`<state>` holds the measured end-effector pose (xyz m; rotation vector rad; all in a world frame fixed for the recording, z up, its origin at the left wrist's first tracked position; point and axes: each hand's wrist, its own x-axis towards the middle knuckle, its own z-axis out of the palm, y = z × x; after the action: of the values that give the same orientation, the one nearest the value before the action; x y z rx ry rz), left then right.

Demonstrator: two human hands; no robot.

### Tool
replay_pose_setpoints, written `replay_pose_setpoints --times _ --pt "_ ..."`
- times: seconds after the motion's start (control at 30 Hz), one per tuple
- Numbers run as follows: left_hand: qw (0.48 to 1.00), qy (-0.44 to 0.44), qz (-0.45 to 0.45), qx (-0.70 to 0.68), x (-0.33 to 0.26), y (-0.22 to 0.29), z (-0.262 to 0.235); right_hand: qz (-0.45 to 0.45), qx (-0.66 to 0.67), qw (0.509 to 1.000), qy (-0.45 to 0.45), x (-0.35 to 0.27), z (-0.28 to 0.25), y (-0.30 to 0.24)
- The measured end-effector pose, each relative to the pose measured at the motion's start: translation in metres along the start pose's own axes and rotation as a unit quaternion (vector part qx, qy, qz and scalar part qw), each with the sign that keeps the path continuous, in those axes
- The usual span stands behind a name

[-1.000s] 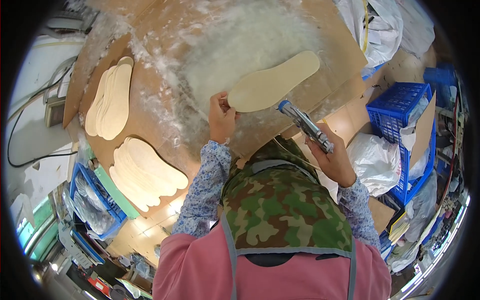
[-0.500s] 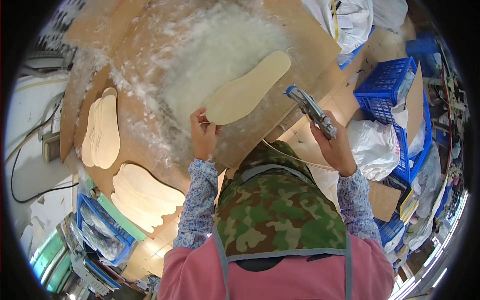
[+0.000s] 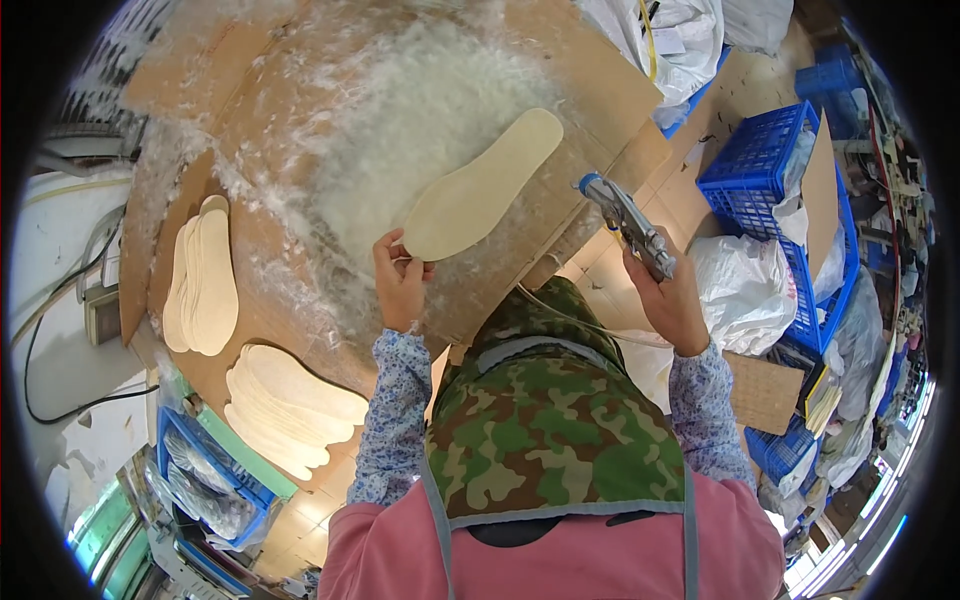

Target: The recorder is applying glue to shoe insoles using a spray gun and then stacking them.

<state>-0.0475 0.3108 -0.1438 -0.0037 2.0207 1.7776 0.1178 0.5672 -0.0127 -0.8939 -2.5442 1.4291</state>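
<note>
A black cable (image 3: 88,392) curves along the wall side at far left. On the brown tabletop (image 3: 272,300), a stack of pale insoles (image 3: 208,285) lies along the left edge, and a fanned pile of insoles (image 3: 292,405) rests at the near left corner, just above a blue crate (image 3: 215,480) of clear plastic bags. White fluff spreads over the middle. Near there the left hand (image 3: 402,285) pinches the broad end of a single insole (image 3: 485,190), its fingers closed on that rim; the narrow end points toward the far right corner. Whether the insole touches the surface I cannot tell. By the right edge, a metal spray gun (image 3: 632,228) tilts its blue tip toward the insole, apart from it. The right hand (image 3: 670,302) grips the gun, fingers wrapped around its handle. Beyond stand a white plastic bag (image 3: 740,292) and a blue basket (image 3: 750,165)
</note>
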Motion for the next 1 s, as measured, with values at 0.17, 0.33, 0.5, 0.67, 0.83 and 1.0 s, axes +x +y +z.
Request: replay_pose_setpoints --times 0.17,0.33,0.5,0.67,0.83,1.0 --pt "1.0 0.0 0.0 -0.005 0.001 -0.005 -0.002 -0.011 -0.01 0.999 -0.044 -0.011 0.003 -0.011" --pt "1.0 0.003 -0.001 -0.01 0.002 -0.003 -0.001 0.004 -0.005 0.995 -0.096 -0.018 0.008 -0.025" --pt "1.0 0.006 -0.001 -0.016 0.003 -0.007 0.0 -0.021 -0.011 0.997 -0.072 -0.008 0.006 -0.014" --pt "1.0 0.009 -0.009 -0.016 0.001 -0.004 0.001 -0.001 0.02 1.0 -0.017 0.003 0.001 -0.004" --pt "1.0 0.008 -0.015 -0.017 0.003 -0.009 -0.001 -0.008 -0.009 1.0 0.008 0.008 -0.003 0.003" --pt "0.999 0.012 -0.01 -0.035 0.002 -0.01 -0.001 0.027 0.021 0.999 -0.021 -0.002 0.004 -0.004"
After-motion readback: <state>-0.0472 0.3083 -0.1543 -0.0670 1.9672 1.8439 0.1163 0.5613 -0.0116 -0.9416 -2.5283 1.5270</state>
